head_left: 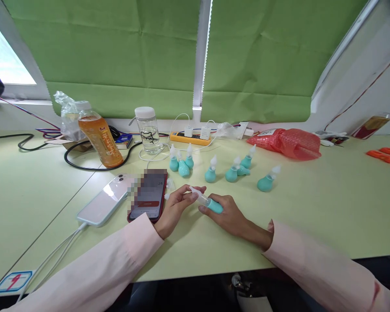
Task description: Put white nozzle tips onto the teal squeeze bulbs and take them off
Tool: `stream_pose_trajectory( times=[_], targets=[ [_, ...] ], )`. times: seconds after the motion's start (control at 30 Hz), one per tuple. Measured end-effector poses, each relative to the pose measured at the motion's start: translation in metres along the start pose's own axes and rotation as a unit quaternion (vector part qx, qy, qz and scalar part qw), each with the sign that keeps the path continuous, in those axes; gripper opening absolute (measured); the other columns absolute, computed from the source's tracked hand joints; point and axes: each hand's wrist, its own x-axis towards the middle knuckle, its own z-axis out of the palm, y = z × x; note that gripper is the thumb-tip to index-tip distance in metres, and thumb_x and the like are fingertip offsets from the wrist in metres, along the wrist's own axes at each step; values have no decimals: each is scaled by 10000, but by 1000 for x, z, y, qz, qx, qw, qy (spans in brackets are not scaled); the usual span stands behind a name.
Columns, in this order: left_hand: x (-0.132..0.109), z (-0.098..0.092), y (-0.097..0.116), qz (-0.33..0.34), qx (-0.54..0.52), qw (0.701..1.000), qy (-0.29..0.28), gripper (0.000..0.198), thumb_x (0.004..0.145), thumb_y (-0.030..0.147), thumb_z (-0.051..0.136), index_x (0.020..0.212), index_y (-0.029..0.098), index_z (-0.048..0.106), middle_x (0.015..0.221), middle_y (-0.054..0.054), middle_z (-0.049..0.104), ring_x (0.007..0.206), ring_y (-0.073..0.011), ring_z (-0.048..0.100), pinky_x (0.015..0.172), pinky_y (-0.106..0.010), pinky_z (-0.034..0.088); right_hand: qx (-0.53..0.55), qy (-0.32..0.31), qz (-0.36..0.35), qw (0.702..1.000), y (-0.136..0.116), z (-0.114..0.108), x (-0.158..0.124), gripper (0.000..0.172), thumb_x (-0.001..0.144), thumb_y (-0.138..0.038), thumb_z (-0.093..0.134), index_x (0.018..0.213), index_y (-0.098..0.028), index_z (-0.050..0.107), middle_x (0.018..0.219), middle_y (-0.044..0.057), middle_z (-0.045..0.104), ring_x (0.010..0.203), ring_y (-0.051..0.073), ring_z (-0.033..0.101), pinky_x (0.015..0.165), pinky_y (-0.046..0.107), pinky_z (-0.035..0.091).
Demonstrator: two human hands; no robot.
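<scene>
Right hand [229,216] and left hand [175,208] are sharing the grip: the right is wrapping snugly around a teal bulb [215,206], while the left is pinching the clear nozzle [202,198] near its narrow end, thumb and fingertips almost meeting. Bulb and nozzle are pointing in line, tilted, over the near part of the tabletop [312,208], to the right of the phones.

Judging by the pose, the person is seating or checking the nozzle on its bulb. Such work is calling next for a steady right hand and a straight push or twist from the left, without skewing the joint.

Besides the held one, seven nozzle-topped bulbs are sitting out: a trio [183,169], a lone bulb [210,175], a close pair [231,173] and a leaning bulb [265,183]. One more teal piece [245,170] is lying against the pair, its nozzle unclear. Two phones are lying leftward, a red-cased phone [152,188] and a pale phone [100,201]. Two bottles are standing behind, a drink bottle [100,141] and a clear bottle [150,136]. One red parcel [289,143] is resting at the back.
</scene>
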Motion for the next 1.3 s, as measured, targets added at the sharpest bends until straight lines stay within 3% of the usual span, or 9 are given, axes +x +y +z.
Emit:
stream_pose_trajectory(
  times=[0.23,0.47,0.57,0.73,0.8,0.9,1.07,1.13,1.3],
  targets=[
    [1,1,-3,-24,-42,999,14,158,739,277,559,823,143,546,1022,-100,600,1051,-241,484,912,-373,327,130,-63,91,985,-3,-2,2,307,679,-415,559,579,-161,419,471,-61,394,394,51,353,377,181,275],
    [0,3,-2,-44,-109,993,6,124,751,275,550,774,155,535,960,-70,619,1088,-221,458,904,-354,343,338,-167,183,908,-9,-4,7,358,655,-449,580,551,-140,433,392,-58,437,269,35,342,285,165,246],
    [0,4,-2,-58,-135,989,10,124,745,280,556,763,160,531,960,-66,615,1106,-222,441,897,-359,350,431,-228,230,842,-5,-6,10,336,701,-434,541,577,-134,452,392,-56,439,257,28,335,270,146,211],
    [0,5,-3,-77,-161,984,6,114,749,277,551,738,179,493,961,-50,608,1075,-216,469,851,-356,380,578,-364,303,665,12,-5,14,307,779,-417,395,634,-149,435,417,-61,420,255,22,313,258,131,177],
    [0,5,-2,-71,-159,985,3,119,751,273,547,714,183,478,913,-34,615,1093,-213,453,833,-348,392,599,-383,307,633,14,-5,14,327,797,-427,342,637,-153,426,422,-62,408,254,26,311,253,133,175],
    [-1,5,0,-55,-138,989,-2,126,749,263,551,702,177,473,851,-30,625,1093,-223,456,834,-353,391,572,-377,309,660,7,-7,13,338,806,-427,333,631,-152,425,415,-59,414,247,27,310,252,133,177],
    [-1,4,3,-37,-89,995,5,133,718,250,585,703,159,489,760,-37,639,1041,-248,503,833,-346,386,430,-265,257,824,-10,-11,9,335,752,-427,478,593,-134,452,390,-52,440,252,28,342,262,133,214],
    [-1,5,3,-39,-76,996,10,141,714,259,588,700,156,493,735,-38,638,1024,-256,515,827,-345,389,370,-236,230,869,-12,-11,7,353,721,-447,516,574,-133,449,382,-51,444,250,32,350,263,143,229],
    [-3,6,-2,-33,-67,997,26,170,706,293,594,692,158,491,734,-35,633,1001,-263,530,783,-325,409,278,-175,192,925,-13,-7,3,372,688,-477,540,568,-144,427,394,-58,443,257,30,351,271,151,239]
  ],
)
